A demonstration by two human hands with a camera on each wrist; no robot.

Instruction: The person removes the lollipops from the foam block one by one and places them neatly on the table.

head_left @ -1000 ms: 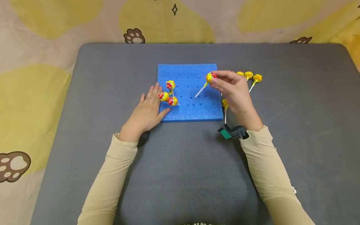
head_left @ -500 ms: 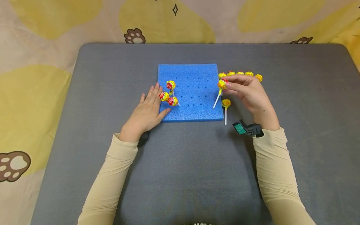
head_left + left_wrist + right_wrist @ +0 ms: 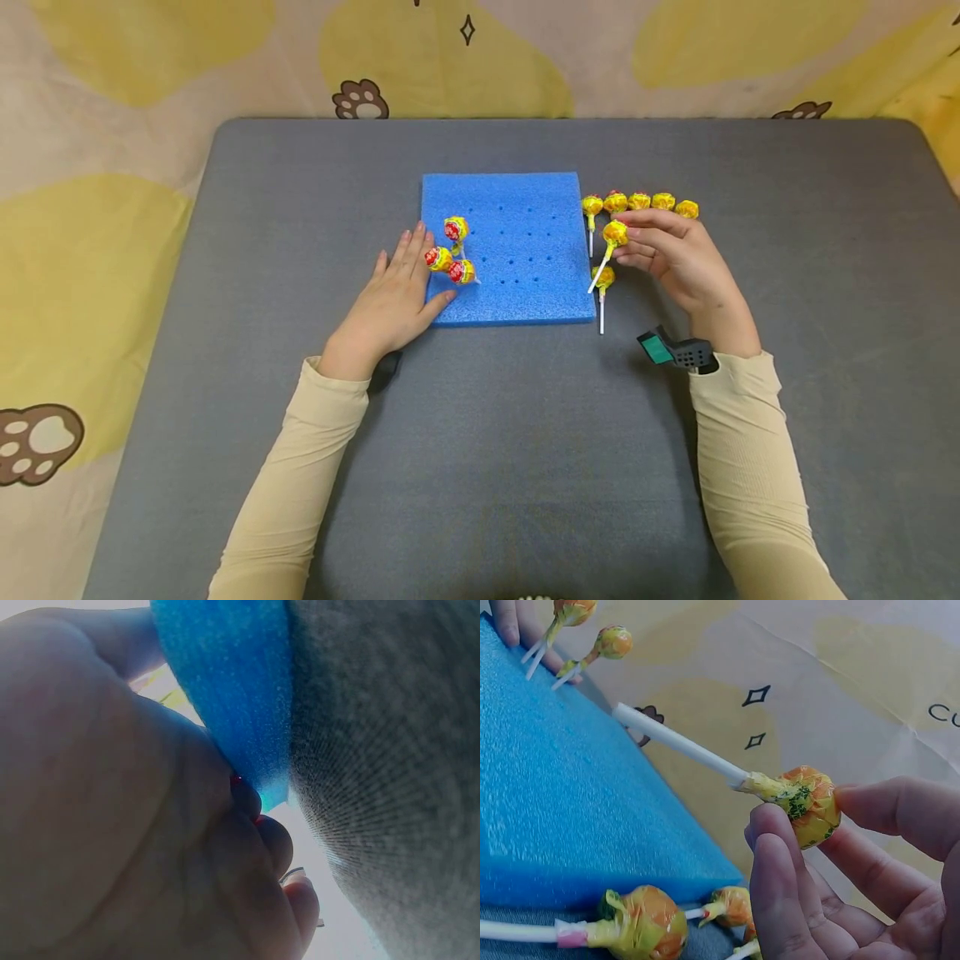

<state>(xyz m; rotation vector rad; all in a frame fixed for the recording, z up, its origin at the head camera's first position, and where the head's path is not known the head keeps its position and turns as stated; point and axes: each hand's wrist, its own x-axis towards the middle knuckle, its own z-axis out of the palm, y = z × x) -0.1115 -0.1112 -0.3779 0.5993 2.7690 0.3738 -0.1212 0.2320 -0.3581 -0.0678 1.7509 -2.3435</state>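
My right hand (image 3: 682, 258) pinches a yellow-wrapped lollipop (image 3: 616, 233) by its candy head, just off the right edge of a blue foam block (image 3: 555, 304). Its white stick points down and to the left; the right wrist view shows the wrapped head (image 3: 810, 806) between thumb and fingers. Flat along the block's left edge rests my left hand (image 3: 393, 292), fingers straight, thumb over the near corner. Close beside it, several red-and-yellow lollipops (image 3: 455, 229) stand in the foam. Rows of small holes mark the block's top. The left wrist view shows mostly palm and the foam's side (image 3: 232, 690).
A row of lollipops (image 3: 639, 201) lies on the grey table (image 3: 525, 433) behind my right hand. One more lollipop (image 3: 603, 277) lies along the block's right edge, its stick toward me. A patterned yellow cloth (image 3: 450, 58) hangs beyond the table's far edge.
My right hand has moved right with the lollipop, from over the foam block to beyond its right edge, uncovering lollipops in the row. The lollipop has turned in the fingers. My left hand stays put.
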